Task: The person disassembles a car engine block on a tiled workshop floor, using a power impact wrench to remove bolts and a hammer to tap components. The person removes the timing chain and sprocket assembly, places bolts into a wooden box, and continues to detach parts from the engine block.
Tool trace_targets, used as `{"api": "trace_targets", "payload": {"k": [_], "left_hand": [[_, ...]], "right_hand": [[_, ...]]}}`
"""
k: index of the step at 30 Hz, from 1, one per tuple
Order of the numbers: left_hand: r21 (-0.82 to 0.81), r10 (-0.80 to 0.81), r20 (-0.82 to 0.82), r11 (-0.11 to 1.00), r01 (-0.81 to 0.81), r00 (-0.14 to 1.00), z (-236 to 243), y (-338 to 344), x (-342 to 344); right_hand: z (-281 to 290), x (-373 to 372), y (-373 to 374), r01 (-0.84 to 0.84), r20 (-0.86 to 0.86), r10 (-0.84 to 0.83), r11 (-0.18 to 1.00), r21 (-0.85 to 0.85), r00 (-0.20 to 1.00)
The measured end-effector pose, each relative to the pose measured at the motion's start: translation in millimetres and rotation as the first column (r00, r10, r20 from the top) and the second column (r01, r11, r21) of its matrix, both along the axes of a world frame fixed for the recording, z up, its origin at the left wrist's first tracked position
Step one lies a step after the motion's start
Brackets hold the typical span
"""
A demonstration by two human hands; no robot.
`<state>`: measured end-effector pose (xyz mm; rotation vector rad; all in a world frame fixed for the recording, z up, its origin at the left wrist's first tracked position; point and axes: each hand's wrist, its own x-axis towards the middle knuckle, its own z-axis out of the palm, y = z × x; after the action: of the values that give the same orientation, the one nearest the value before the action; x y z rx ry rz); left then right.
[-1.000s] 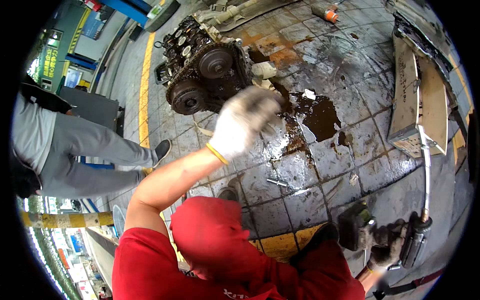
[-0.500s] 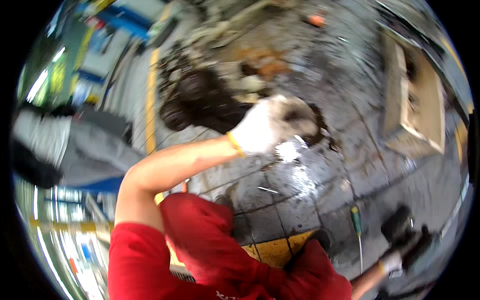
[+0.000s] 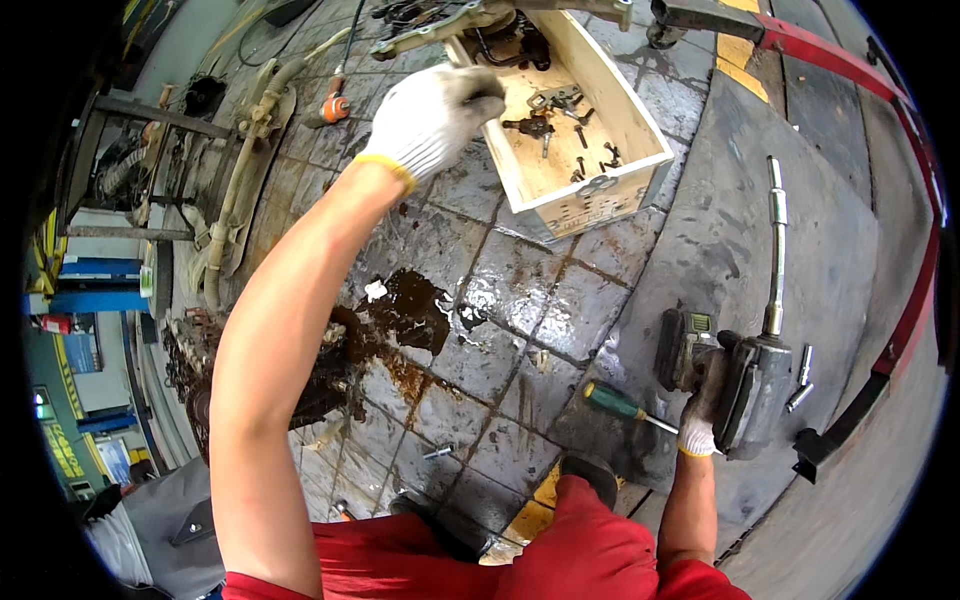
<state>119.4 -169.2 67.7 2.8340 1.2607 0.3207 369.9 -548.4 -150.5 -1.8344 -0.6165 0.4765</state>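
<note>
Fingers of the gloved left hand [image 3: 430, 115] curl closed at the wooden crate [image 3: 590, 190] rim.
Right hand [image 3: 700, 425] grips a cordless impact wrench [image 3: 750, 385]; steady it while reaching.

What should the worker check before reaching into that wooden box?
1. Left hand gloved and at the rim of the wooden box: ok.
2. Right hand has a firm grip on the cordless impact wrench: ok.
3. Bolts visible in the box: ok.
4. Floor dry: not ok, oil puddle.
5. Screwdriver clear of the feet: not ok, close by.
6. Socket seated: cannot tell.
</note>
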Motion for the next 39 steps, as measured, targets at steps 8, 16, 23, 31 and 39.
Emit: {"api": "trace_targets", "payload": {"k": [8,16,23,31,39], "left_hand": [[0.024,0.006,-0.577,1.000,0.010,0.817,-69,83,97],[-0.107,-0.048,-0.567,0.994,-0.016,0.822,-111,123,114],[-0.128,-0.095,-0.441,0.991,0.043,0.893,-84,106,107],[-0.013,-0.079,-0.119,0.997,0.078,0.990,0,1,34],[0.001,-0.220,-0.083,0.975,0.221,0.972,150,-129,-140]], "right_hand": [[40,-6,11,-0.088,0.111,0.094,0.995,-0.053,0.989],[53,-7,9,-0.121,0.127,0.132,0.989,-0.086,0.983],[45,-7,4,-0.075,0.099,0.083,0.994,-0.081,0.992],[53,-10,16,-0.057,0.059,0.060,0.997,-0.059,0.996],[2,-6,-41,0.061,0.443,0.297,0.772,-0.633,0.846]]}}
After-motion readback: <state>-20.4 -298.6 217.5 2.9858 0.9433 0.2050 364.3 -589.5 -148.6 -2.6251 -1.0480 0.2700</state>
